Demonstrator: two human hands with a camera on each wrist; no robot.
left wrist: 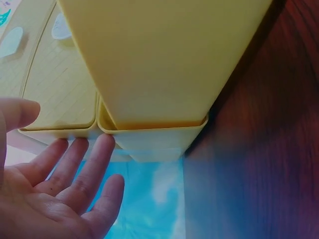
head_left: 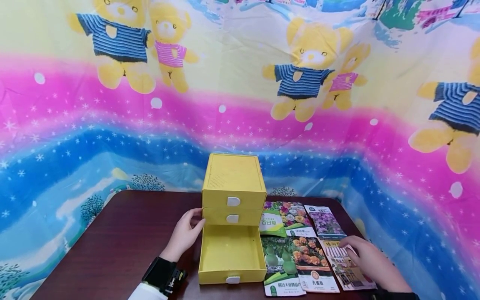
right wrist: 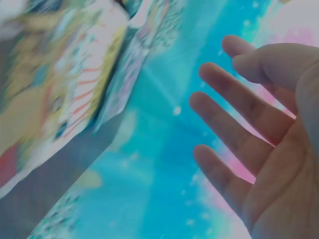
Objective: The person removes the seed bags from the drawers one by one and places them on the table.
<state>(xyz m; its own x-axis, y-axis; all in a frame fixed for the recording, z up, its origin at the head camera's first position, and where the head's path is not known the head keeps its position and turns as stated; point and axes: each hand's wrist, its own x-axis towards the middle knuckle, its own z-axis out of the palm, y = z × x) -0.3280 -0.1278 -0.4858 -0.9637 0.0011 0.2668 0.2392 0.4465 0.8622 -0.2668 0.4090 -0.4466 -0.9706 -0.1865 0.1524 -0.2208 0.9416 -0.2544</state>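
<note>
A yellow drawer unit (head_left: 234, 173) stands mid-table, its bottom drawer (head_left: 230, 250) pulled out with a bare floor. My left hand (head_left: 185, 233) rests its fingertips on the left side of the unit; the left wrist view shows the fingers (left wrist: 84, 181) spread along the casing's edge. Over a packet with a striped awning picture (head_left: 346, 266) hovers my right hand (head_left: 369, 260), holding nothing. In the right wrist view its fingers (right wrist: 234, 129) are loosely extended, beside the packet. Next to that packet lies an orange-flower seed packet (head_left: 315, 266).
More seed packets lie right of the unit: a green gourd one (head_left: 281, 266), a mixed-flower one (head_left: 296, 218), a zinnia one (head_left: 272, 223) and a purple-flower one (head_left: 326, 223). Dark wooden table (head_left: 123, 241) extends left. A printed cloth (head_left: 232, 104) hangs behind.
</note>
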